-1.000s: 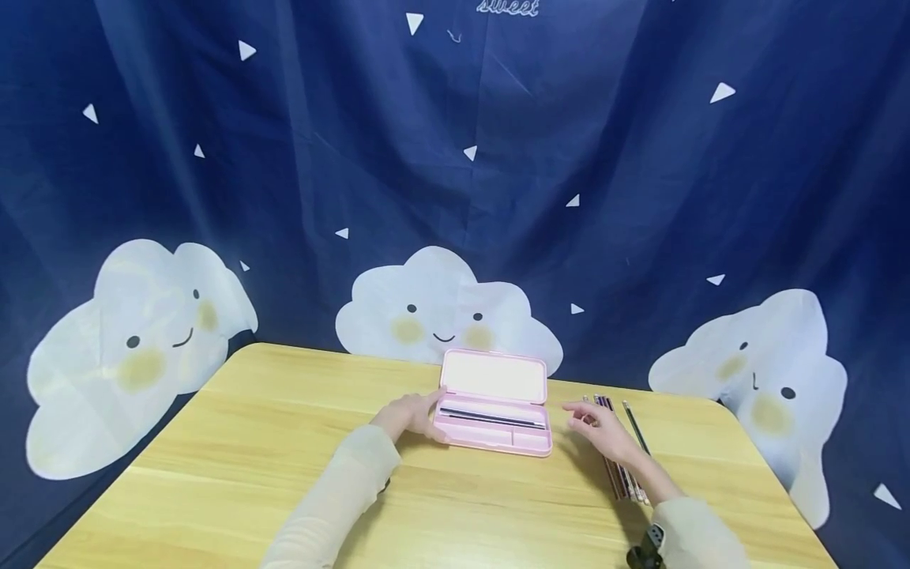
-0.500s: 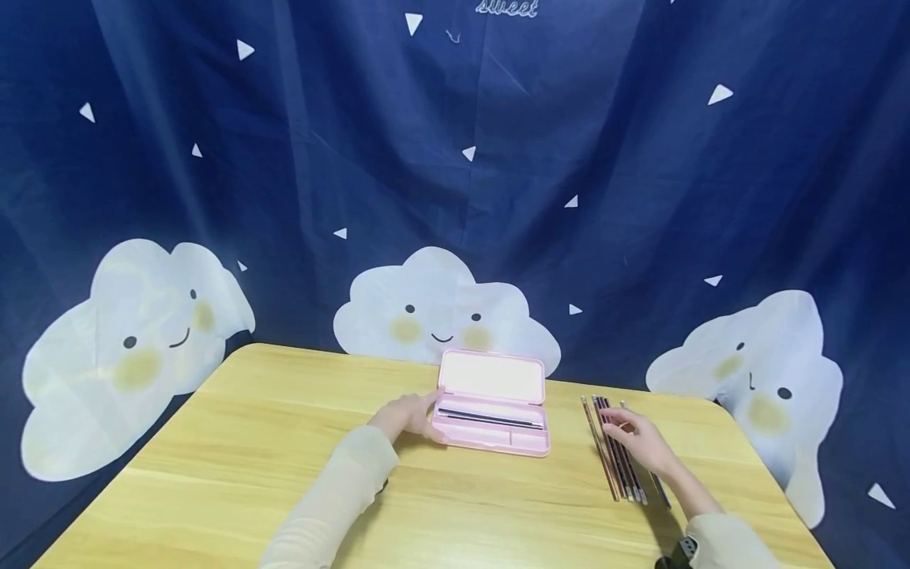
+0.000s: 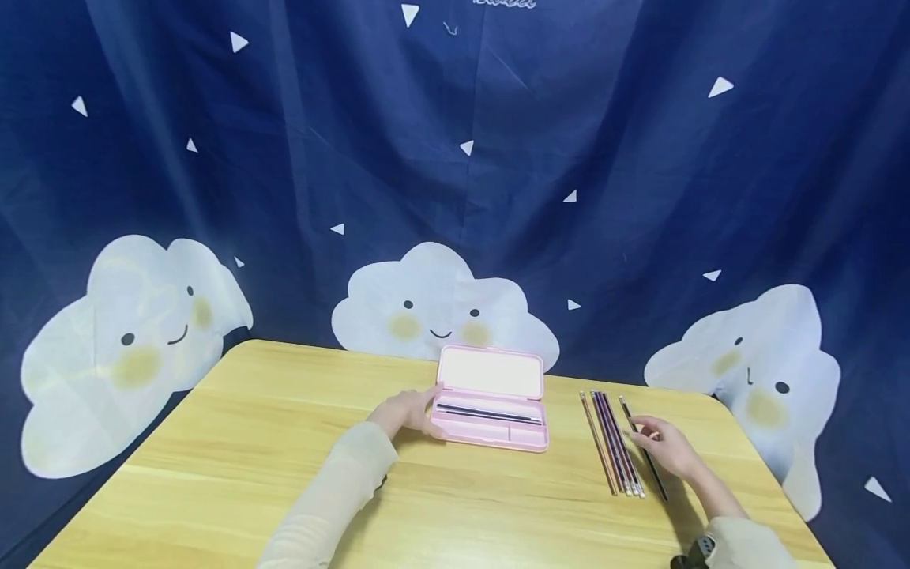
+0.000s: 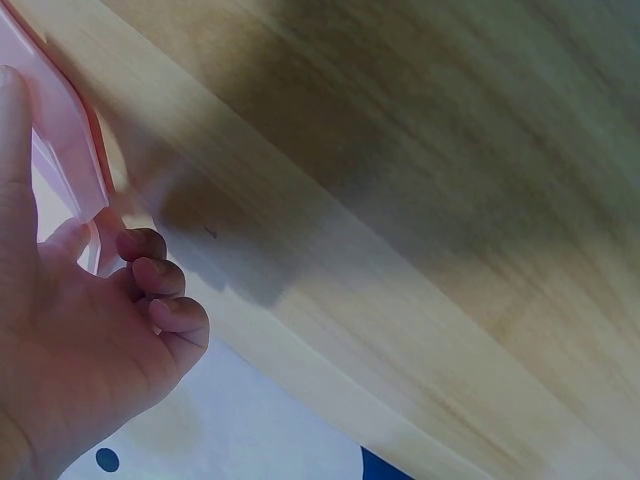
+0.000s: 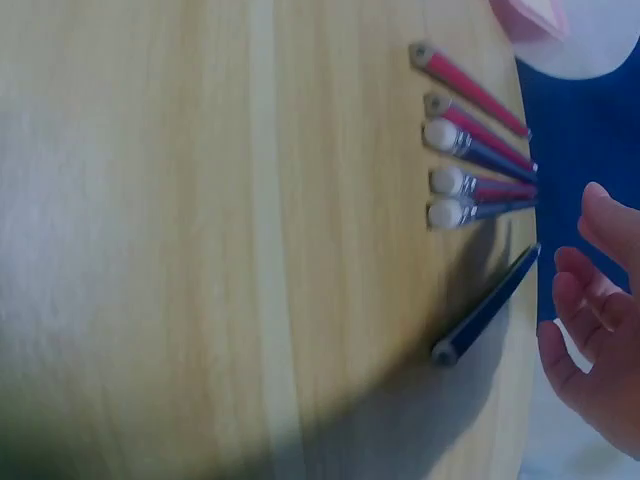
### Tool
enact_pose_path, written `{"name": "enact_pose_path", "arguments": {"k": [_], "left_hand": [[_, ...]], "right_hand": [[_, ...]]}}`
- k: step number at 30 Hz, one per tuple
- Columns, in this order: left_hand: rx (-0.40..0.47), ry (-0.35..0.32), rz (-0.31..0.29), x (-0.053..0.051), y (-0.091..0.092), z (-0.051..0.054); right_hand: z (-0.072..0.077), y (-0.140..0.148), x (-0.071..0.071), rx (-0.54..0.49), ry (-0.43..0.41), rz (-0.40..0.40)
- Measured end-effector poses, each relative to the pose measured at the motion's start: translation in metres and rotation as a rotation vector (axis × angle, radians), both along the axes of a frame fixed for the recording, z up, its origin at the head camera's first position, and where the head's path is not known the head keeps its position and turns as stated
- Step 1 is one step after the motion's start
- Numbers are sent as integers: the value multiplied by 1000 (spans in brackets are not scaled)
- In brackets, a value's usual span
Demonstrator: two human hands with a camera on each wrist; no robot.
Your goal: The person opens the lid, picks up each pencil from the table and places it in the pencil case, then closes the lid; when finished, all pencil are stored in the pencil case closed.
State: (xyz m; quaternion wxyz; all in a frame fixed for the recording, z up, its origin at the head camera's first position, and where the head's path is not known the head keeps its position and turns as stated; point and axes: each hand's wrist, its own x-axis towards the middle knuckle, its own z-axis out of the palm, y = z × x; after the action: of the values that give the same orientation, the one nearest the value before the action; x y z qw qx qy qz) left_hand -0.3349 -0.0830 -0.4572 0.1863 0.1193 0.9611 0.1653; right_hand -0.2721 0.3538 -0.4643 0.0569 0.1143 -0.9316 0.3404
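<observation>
While the left hand [image 3: 407, 412] is holding the left end of the pink pencil case [image 3: 472, 431] at lower centre of the head frame, as it was a second ago, the right hand [image 3: 668, 449] is doing the moving: it is no longer hanging beside the case but is passing beyond the pencil cluster [image 3: 616, 446] and stopping over the lone dark pencil [image 3: 652, 466] at lower right. Judging by that shift, the work is turning to this single pencil; nothing is being carried yet, and the same two slim pencils [image 3: 486, 413] are lying in the case, lid [image 3: 490, 371] standing raised. Right fingers [image 5: 562, 362] are curving loosely, thumb spreading apart from them; left thumb and forefinger are gripping the case's end, the other three curling clear. Harder to make out: fingertips are crossing the dark pencil in the head frame, so contact cannot be told, though the right wrist view is showing it lying on the tabletop [image 3: 213, 442]. Pencil far ends are foreshortening there, and just a case corner is showing at upper right. Left wrist view is cutting off most of the case at upper left, its contents staying out of sight.
</observation>
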Motion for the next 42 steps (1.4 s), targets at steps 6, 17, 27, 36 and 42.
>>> {"name": "enact_pose_path", "arguments": {"k": [6, 17, 27, 36, 42], "left_hand": [[-3, -1, 4, 0, 0, 1], [-11, -10, 5, 2, 1, 0], [-14, -6, 9, 2, 1, 0], [-18, -16, 20, 2, 1, 3], [-11, -10, 15, 0, 0, 1]], "right_hand": [[-3, 9, 1, 65, -97, -55], [-9, 8, 1, 86, -188, -73], [-11, 8, -1, 122, -170, -69], [-9, 6, -4, 205, -121, -70], [-12, 7, -7, 211, -112, -77]]}}
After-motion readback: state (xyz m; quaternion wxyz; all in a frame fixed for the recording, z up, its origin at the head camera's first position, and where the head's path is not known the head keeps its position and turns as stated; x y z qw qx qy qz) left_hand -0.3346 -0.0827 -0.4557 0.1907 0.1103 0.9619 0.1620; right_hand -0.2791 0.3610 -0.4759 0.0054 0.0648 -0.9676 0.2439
